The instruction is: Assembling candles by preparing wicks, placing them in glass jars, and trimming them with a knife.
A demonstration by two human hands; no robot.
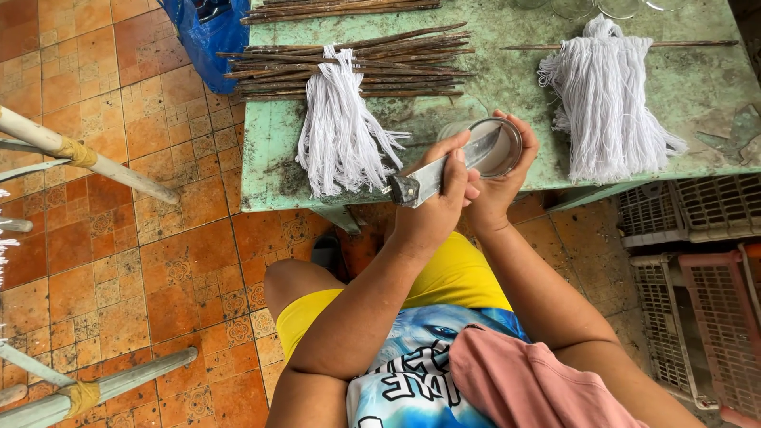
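Gripping flat metal blade [444, 170], round glass jar [495, 147]

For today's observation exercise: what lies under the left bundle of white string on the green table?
The white string bundle lies across a pile of brown sticks on the green table. The sticks' middle parts beneath the strings are hidden.

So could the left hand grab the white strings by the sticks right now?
Probably not right away. The left hand is wrapped around a knife held against the glass in the right hand. The strings lie close with nothing between, but the knife would have to go down first.
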